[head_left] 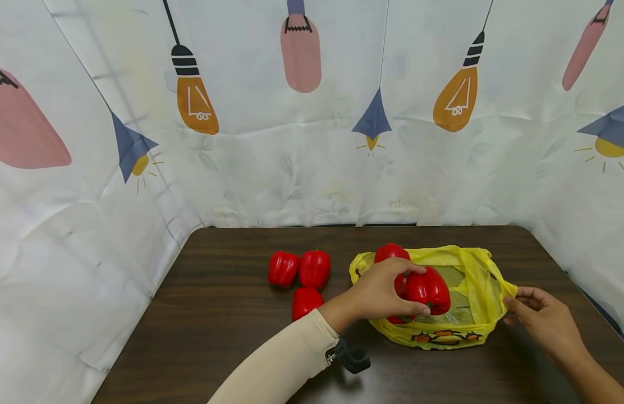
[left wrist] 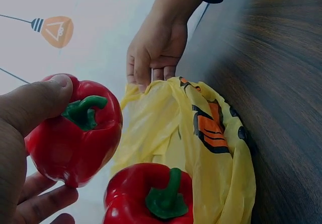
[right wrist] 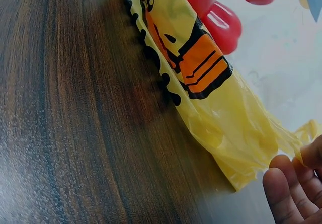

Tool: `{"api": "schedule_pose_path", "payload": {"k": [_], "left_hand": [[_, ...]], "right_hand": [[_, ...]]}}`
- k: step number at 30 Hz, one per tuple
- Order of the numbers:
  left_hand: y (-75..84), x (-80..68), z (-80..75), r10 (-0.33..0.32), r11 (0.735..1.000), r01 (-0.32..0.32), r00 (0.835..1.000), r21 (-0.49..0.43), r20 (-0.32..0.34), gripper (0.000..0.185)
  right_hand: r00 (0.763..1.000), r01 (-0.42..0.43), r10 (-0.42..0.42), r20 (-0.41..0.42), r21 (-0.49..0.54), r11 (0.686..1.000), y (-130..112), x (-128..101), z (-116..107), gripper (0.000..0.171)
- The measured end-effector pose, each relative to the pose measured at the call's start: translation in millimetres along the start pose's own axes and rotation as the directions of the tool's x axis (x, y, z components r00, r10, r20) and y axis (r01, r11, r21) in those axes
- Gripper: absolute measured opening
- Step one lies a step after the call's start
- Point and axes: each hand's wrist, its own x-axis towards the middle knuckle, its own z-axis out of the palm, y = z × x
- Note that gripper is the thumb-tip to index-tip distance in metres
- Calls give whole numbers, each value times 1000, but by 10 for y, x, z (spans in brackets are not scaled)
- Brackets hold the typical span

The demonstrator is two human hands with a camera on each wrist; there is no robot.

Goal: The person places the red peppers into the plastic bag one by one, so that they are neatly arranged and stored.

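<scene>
My left hand [head_left: 380,292] grips a red bell pepper [head_left: 430,290] with a green stem, holding it above the mouth of a yellow plastic bag [head_left: 448,336]. In the left wrist view the thumb lies on one side of that pepper [left wrist: 83,143] and fingers on the other. Another red pepper [head_left: 391,252] is at the bag's left back side, and one more [left wrist: 151,194] sits just below the held one. My right hand [head_left: 549,322] pinches the bag's right edge between thumb and fingers, as the right wrist view [right wrist: 297,183] also shows.
Left of the bag, three red peppers rest on the dark wooden table [head_left: 216,314]: one at the left [head_left: 283,269], one beside it [head_left: 314,269] and one nearer [head_left: 307,303], partly behind my left arm. A patterned white curtain [head_left: 292,168] hangs behind the table.
</scene>
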Motion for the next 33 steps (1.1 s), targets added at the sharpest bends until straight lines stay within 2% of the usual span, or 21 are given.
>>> {"api": "schedule_pose_path", "payload": {"k": [7, 19, 33], "left_hand": [[-4, 69, 89, -1, 1000, 1, 1000, 30, 4, 68], [-20, 129, 216, 4, 1000, -4, 1000, 29, 9, 66], [-65, 173, 332, 24, 992, -25, 1000, 122, 11, 64]], "right_hand": [[1000, -3, 3, 4, 0, 1000, 5, 2, 1, 52], [1000, 3, -3, 4, -7, 1000, 3, 2, 2, 50], [1000, -3, 3, -4, -3, 1000, 12, 6, 9, 49]]}}
